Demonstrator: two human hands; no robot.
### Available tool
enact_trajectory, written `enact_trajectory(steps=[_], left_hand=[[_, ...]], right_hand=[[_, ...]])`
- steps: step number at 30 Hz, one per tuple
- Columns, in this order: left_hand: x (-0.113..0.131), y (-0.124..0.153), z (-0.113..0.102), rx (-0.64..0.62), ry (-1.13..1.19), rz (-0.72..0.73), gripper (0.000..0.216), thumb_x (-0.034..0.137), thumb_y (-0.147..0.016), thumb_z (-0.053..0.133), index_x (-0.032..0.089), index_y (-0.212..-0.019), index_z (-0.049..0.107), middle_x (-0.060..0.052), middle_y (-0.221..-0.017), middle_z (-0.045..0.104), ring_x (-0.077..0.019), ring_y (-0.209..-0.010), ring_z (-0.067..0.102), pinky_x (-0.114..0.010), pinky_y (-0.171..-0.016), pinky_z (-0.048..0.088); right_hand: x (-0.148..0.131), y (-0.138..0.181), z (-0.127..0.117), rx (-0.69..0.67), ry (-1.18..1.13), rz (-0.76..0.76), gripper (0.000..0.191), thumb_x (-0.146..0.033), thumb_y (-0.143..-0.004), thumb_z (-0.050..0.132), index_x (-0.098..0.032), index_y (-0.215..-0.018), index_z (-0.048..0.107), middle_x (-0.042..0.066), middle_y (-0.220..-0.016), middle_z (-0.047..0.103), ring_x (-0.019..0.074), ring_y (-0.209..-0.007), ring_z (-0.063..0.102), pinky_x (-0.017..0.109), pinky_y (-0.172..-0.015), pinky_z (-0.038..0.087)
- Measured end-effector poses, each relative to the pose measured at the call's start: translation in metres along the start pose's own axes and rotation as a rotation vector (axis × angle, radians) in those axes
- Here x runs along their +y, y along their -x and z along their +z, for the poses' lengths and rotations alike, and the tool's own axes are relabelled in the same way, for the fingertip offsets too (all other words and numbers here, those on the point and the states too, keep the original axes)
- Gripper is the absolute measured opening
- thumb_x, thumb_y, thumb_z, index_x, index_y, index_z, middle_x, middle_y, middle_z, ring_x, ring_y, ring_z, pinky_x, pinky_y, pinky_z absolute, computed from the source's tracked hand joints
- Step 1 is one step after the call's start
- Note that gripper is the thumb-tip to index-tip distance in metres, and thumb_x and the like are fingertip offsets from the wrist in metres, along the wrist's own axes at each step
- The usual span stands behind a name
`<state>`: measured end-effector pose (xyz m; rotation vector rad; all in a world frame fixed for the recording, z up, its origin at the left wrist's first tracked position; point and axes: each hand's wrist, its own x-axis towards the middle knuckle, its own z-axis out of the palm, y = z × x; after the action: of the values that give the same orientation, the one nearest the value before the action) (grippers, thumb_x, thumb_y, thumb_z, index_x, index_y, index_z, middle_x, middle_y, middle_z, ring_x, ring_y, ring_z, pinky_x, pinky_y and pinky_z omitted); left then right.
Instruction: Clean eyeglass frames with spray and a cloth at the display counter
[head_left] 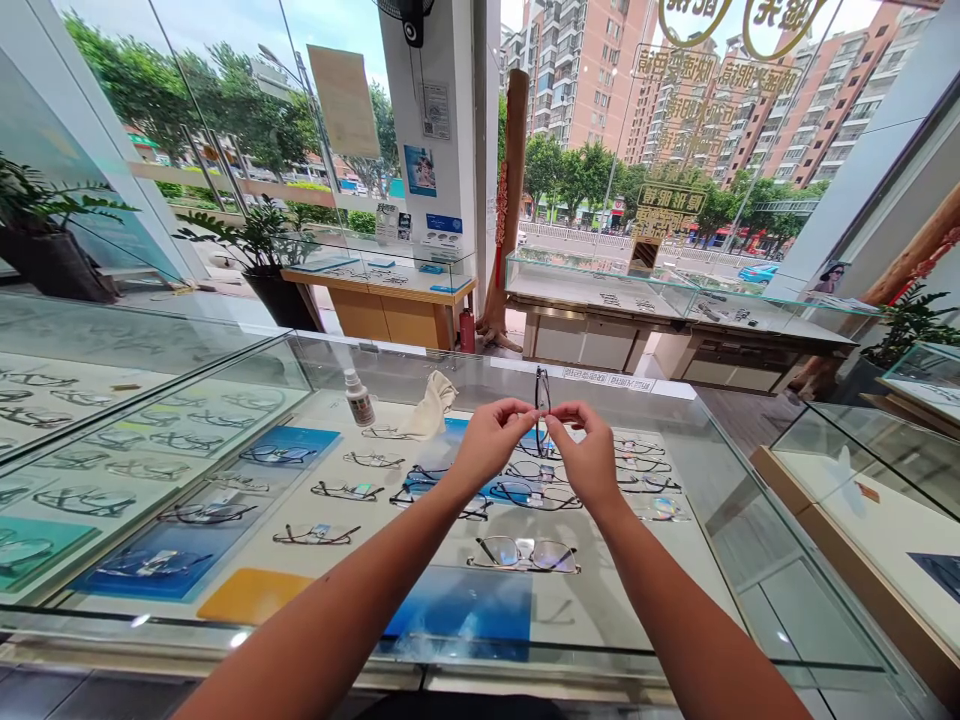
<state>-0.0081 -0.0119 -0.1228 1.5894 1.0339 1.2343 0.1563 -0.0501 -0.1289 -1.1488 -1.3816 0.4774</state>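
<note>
Both my hands are raised over a glass display counter [750, 560] and meet at a pair of dark-framed glasses [541, 395], held edge-on and upright. My left hand [487, 440] pinches the frame from the left with thumb and forefinger. My right hand [589, 455] pinches it from the right in the same way. Under the glass lie several more pairs of glasses [525, 552] on white, blue and orange mats.
A small spray bottle [360, 398] and a crumpled cream cloth [431, 405] sit on the counter top beyond my left hand. More glass cases stand left [112, 400], right [885, 500] and behind. Potted plants [262, 250] and large windows line the back.
</note>
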Motion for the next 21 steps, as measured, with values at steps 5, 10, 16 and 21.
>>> enact_trajectory(steps=[5, 10, 16, 21], left_hand=[[0.0012, 0.0001, -0.0021, -0.022, -0.068, 0.037, 0.040, 0.056, -0.086, 0.073, 0.016, -0.089, 0.076, 0.005, -0.060, 0.038, -0.0125, -0.061, 0.032, -0.028, -0.058, 0.025], [-0.0018, -0.0024, -0.0029, -0.013, -0.066, 0.039, 0.039, 0.056, -0.086, 0.073, 0.017, -0.090, 0.076, 0.005, -0.060, 0.042, -0.0131, -0.060, 0.035, -0.028, -0.058, 0.026], [-0.0014, -0.0033, -0.0042, -0.035, -0.074, 0.078, 0.039, 0.056, -0.087, 0.072, 0.017, -0.090, 0.078, 0.002, -0.062, 0.052, -0.0145, -0.061, 0.042, -0.028, -0.060, 0.030], [0.0009, -0.0028, -0.0049, -0.032, -0.066, 0.053, 0.042, 0.058, -0.086, 0.074, 0.017, -0.088, 0.076, 0.006, -0.057, 0.041, -0.0127, -0.057, 0.035, -0.027, -0.058, 0.027]], right_hand=[[0.0039, -0.0035, 0.0005, -0.027, -0.054, 0.095, 0.025, -0.046, -0.089, 0.074, -0.022, -0.096, 0.078, 0.006, -0.097, 0.078, 0.0237, -0.088, 0.069, 0.039, -0.085, 0.049], [0.0056, -0.0075, -0.0005, -0.064, -0.158, 0.129, 0.029, -0.050, -0.081, 0.081, -0.022, -0.087, 0.082, 0.005, -0.089, 0.074, 0.0205, -0.079, 0.062, 0.036, -0.077, 0.049], [0.0023, -0.0089, 0.0012, -0.156, -0.371, 0.306, 0.037, -0.055, -0.069, 0.090, -0.021, -0.082, 0.082, 0.004, -0.081, 0.075, 0.0198, -0.078, 0.060, 0.036, -0.079, 0.049], [-0.0011, -0.0097, 0.0011, -0.117, -0.380, 0.340, 0.036, -0.055, -0.069, 0.087, -0.021, -0.082, 0.081, 0.001, -0.073, 0.069, 0.0185, -0.075, 0.057, 0.034, -0.074, 0.048]])
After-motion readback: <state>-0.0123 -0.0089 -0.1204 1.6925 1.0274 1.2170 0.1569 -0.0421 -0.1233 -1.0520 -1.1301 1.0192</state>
